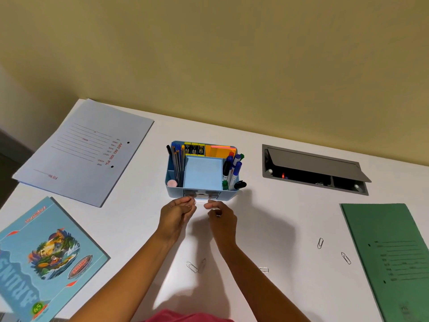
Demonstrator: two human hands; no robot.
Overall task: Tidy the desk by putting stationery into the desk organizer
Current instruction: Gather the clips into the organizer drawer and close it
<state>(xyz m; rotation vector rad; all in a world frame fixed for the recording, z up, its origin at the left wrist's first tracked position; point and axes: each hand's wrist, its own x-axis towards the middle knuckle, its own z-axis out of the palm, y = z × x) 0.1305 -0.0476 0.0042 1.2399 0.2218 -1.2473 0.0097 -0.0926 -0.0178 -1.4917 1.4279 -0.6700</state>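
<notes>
Left of organizer (173,194): notebook (46,259), white file (86,149). Just before organizer's front: left hand (177,213), fingers curled in, contents hidden; right hand (221,216) beside it, pinching clip (218,215). Loose clips (191,267) nearer person, well short of organizer. Right of organizer: hatch (313,168), green file (390,252).

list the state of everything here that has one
organizer, upright, compartments filled
clips, five lying loose
hatch, lid open
white folder, closed, flat
green folder, closed, flat
notebook, closed, flat
left hand, fingers curled, hold unclear
right hand, fingers curled, hold unclear
</notes>
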